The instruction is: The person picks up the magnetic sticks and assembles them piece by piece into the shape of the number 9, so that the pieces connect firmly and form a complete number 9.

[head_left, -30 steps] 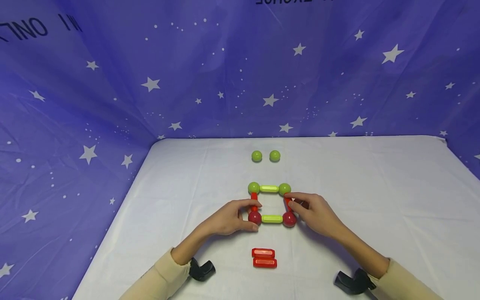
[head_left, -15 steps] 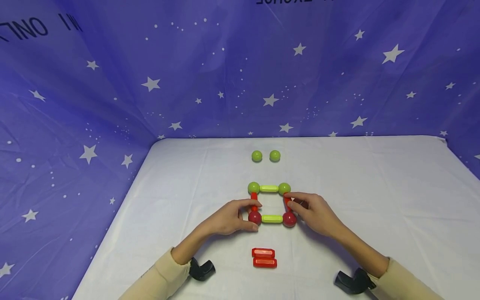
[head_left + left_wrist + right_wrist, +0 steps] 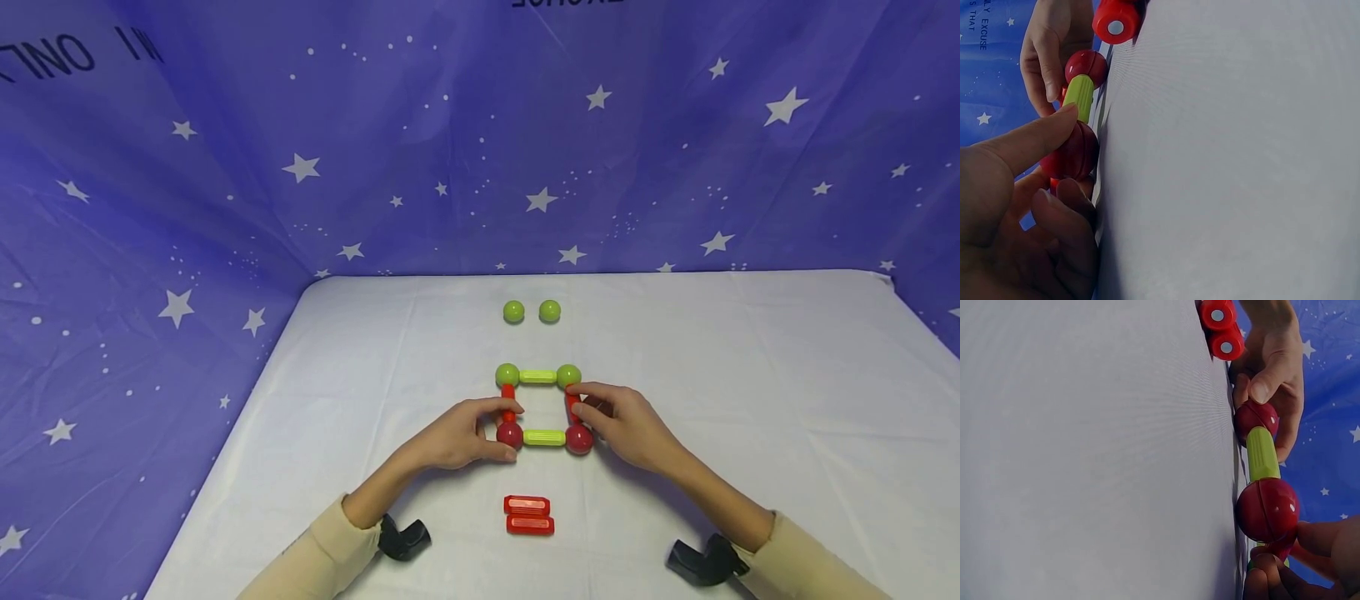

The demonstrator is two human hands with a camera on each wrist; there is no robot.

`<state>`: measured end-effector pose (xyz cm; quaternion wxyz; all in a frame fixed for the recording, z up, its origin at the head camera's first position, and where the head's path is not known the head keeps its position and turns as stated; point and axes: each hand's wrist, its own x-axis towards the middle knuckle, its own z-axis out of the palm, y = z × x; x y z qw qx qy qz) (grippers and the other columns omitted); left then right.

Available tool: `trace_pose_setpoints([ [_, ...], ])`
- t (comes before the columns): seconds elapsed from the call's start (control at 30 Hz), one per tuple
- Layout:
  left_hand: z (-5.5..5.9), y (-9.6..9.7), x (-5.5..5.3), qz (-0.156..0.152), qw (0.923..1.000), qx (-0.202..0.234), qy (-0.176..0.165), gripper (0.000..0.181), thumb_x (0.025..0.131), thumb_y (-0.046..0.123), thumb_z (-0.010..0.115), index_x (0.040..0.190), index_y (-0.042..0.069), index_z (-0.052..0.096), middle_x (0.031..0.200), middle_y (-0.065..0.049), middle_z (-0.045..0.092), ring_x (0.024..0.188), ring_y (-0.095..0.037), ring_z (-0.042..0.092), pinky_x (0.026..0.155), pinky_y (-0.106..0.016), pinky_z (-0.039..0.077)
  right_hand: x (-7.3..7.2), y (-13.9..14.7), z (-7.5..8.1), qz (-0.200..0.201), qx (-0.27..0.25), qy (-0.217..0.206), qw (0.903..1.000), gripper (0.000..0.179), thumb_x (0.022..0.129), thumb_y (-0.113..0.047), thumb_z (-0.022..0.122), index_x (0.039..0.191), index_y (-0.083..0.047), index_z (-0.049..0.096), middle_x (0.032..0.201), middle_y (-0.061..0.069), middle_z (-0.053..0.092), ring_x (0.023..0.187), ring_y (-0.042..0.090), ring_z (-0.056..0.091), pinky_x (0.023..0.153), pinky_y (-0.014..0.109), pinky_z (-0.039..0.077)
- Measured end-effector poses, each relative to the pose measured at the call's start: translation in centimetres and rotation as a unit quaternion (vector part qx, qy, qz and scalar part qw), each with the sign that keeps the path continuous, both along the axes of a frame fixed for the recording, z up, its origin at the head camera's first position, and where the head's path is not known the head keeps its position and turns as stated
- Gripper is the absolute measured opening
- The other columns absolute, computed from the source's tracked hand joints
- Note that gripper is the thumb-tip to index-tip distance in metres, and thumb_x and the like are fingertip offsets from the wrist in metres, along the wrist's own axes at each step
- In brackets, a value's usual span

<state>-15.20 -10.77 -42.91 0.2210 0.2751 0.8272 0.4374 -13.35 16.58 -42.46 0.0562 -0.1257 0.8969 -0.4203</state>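
A square of magnetic balls and rods lies on the table. Two green balls point(image 3: 507, 376) and a yellow-green rod point(image 3: 537, 377) form its far side; another yellow-green rod point(image 3: 544, 437) joins the two near red balls. My left hand point(image 3: 459, 435) grips the near-left red ball point(image 3: 1071, 155) between thumb and fingers, its index finger across the left red rod point(image 3: 508, 392). With thumb and fingertips, my right hand point(image 3: 636, 427) pinches the right red rod point(image 3: 573, 403), between a green ball point(image 3: 568, 376) and the near-right red ball point(image 3: 1267, 509). My fingers partly cover both red rods.
Two loose green balls point(image 3: 513, 312) sit beyond the square. Nearer to me, two red rods point(image 3: 529, 525) lie side by side. A white cloth point(image 3: 735, 400) covers the table, and a blue star-print sheet point(image 3: 480, 150) hangs behind it.
My right fingertips and the right red rod have shifted slightly to the left, so the rod stands straighter between its balls. My left hand keeps its place.
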Motion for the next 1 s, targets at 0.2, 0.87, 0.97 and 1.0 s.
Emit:
trace_pose_setpoints([
  [0.2, 0.04, -0.03, 0.02, 0.001, 1.0000, 0.000, 0.002, 0.053, 0.081, 0.017, 0.083, 0.129, 0.011, 0.061, 0.103, 0.002, 0.057, 0.060, -0.012, 0.046, 0.058, -0.025, 0.037, -0.04, 0.00, -0.01, 0.005, 0.003, 0.005, 1.0000, 0.032, 0.093, -0.011, 0.068, 0.125, -0.005, 0.067, 0.074, 0.000, 0.055, 0.067, 0.018, 0.049, 0.054, 0.026, 0.042],
  [0.87, -0.13, -0.10, 0.03, 0.000, 1.0000, -0.003, 0.001, 0.054, 0.082, 0.018, 0.082, 0.131, 0.012, 0.061, 0.105, 0.001, 0.057, 0.060, -0.012, 0.045, 0.059, -0.025, 0.037, -0.04, 0.33, -0.57, 0.041, 0.011, 0.013, 0.9990, 0.030, 0.093, -0.010, 0.067, 0.123, -0.007, 0.069, 0.091, -0.003, 0.064, 0.074, 0.017, 0.052, 0.063, 0.027, 0.045],
  [0.97, -0.10, -0.11, 0.03, 0.000, 1.0000, -0.004, 0.001, 0.053, 0.082, 0.018, 0.082, 0.131, 0.012, 0.061, 0.105, 0.001, 0.056, 0.059, -0.012, 0.046, 0.059, -0.025, 0.037, -0.06, 0.33, -0.59, 0.045, 0.018, 0.013, 0.9988, 0.030, 0.093, -0.010, 0.067, 0.123, -0.007, 0.069, 0.093, -0.003, 0.063, 0.075, 0.017, 0.051, 0.065, 0.027, 0.044],
  [1.0, -0.11, -0.12, 0.02, -0.001, 1.0000, -0.003, 0.001, 0.053, 0.082, 0.018, 0.082, 0.131, 0.012, 0.061, 0.105, 0.001, 0.056, 0.059, -0.012, 0.046, 0.058, -0.025, 0.037, -0.07, 0.32, -0.60, 0.045, 0.019, 0.013, 0.9987, 0.030, 0.093, -0.010, 0.067, 0.123, -0.007, 0.069, 0.094, -0.003, 0.063, 0.075, 0.017, 0.051, 0.065, 0.027, 0.045],
])
